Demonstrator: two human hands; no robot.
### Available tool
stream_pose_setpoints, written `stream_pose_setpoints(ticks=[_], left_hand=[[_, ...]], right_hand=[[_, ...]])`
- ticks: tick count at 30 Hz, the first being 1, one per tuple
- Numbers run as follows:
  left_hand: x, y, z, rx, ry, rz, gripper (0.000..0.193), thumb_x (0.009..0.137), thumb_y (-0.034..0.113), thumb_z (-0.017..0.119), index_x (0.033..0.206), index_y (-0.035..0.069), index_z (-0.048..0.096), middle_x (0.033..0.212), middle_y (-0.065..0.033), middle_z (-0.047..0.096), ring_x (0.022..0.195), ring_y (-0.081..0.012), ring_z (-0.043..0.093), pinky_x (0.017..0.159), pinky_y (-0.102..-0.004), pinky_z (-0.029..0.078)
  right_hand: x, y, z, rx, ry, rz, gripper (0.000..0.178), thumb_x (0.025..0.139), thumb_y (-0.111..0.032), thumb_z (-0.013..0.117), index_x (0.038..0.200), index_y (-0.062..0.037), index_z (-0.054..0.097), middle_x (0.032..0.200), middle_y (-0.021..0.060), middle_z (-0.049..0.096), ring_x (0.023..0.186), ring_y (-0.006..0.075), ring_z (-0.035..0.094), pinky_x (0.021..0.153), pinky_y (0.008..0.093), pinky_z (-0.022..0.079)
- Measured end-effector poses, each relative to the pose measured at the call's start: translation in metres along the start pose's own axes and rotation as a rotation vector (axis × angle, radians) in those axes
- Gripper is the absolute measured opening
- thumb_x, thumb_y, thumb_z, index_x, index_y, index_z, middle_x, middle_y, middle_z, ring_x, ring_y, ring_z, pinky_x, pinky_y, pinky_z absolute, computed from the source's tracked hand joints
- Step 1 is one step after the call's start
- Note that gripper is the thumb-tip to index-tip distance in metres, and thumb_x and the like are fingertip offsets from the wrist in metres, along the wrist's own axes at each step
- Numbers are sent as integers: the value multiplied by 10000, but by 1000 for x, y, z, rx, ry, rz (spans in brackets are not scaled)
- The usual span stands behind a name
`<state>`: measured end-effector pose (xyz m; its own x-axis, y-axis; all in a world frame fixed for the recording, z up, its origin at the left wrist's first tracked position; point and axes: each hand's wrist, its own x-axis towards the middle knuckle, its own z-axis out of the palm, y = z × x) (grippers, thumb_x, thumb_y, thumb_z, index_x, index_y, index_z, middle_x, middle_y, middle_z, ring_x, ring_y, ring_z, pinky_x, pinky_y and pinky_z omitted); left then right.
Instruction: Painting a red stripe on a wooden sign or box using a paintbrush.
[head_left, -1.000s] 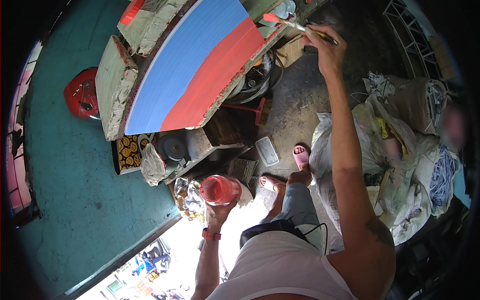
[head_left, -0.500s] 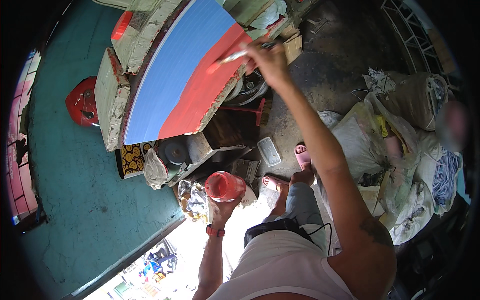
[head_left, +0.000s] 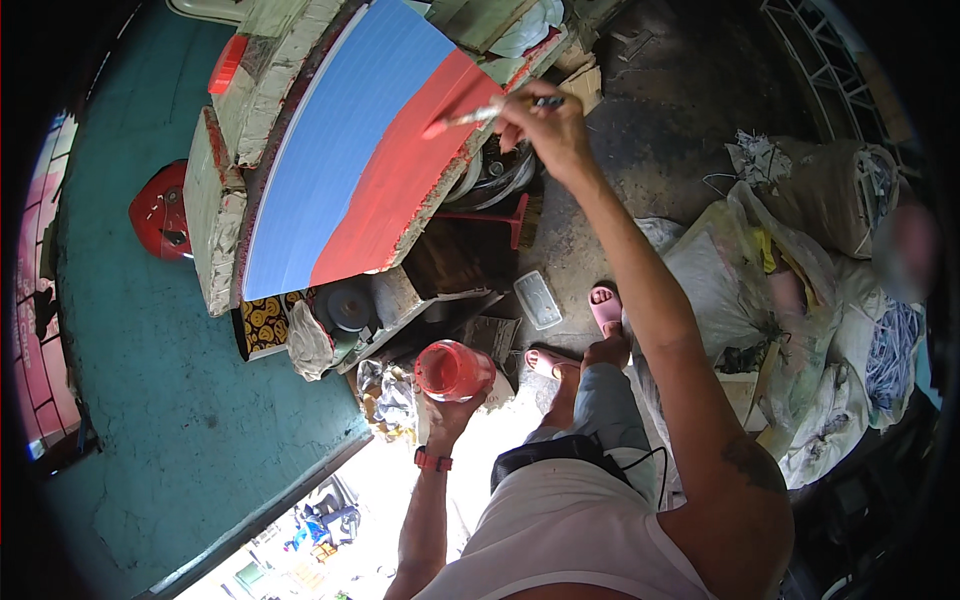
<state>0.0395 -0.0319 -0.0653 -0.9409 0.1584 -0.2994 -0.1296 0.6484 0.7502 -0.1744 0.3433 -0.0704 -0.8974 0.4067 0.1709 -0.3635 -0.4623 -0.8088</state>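
Red-tipped brush [head_left: 478,116] in right hand [head_left: 545,125], striped board [head_left: 350,160]

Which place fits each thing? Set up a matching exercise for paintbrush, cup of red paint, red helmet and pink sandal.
Things:
1 paintbrush
2 cup of red paint
3 red helmet
4 pink sandal

Places:
A on the teal floor, left of the panel
B in the left hand
C in the right hand, tip on the red band
D on the person's foot

Pairs: 1-C, 2-B, 3-A, 4-D
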Motion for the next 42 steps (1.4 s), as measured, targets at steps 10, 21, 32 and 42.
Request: stream_pose_setpoints(ticks=[10,21,32,42], left_hand=[[-5,0,-3,28,-8,-19,862,597,204,932,1305,65,459,1260,-104,552,1141,-244,563,959,-390,503],[-2,21,4,6,-8,-44,862,591,195,938,1300,78,461,1240,-77,566,1137,-215,571,959,-366,503],[-2,19,-4,-79,-31,-50,909,593,238,942,1325,78,428,1275,-99,540,1151,-245,559,970,-384,502],[-5,19,-11,-86,-8,-113,905,587,230,946,1318,69,438,1254,-94,556,1139,-234,565,955,-379,507]], right_hand=[[3,-19,-38,-3,129,-40,70,863,-51,674,832,10,659,699,110,676,518,131,635,477,267,546],[29,-32,-60,-43,363,-270,151,873,-122,703,834,15,656,715,118,676,547,136,635,518,276,557],[-85,23,110,70,-297,131,121,912,-116,683,869,-4,664,739,40,646,560,94,628,460,231,542],[25,-41,-30,-145,280,-294,115,897,-82,671,844,16,642,724,124,685,587,157,661,506,266,537]])
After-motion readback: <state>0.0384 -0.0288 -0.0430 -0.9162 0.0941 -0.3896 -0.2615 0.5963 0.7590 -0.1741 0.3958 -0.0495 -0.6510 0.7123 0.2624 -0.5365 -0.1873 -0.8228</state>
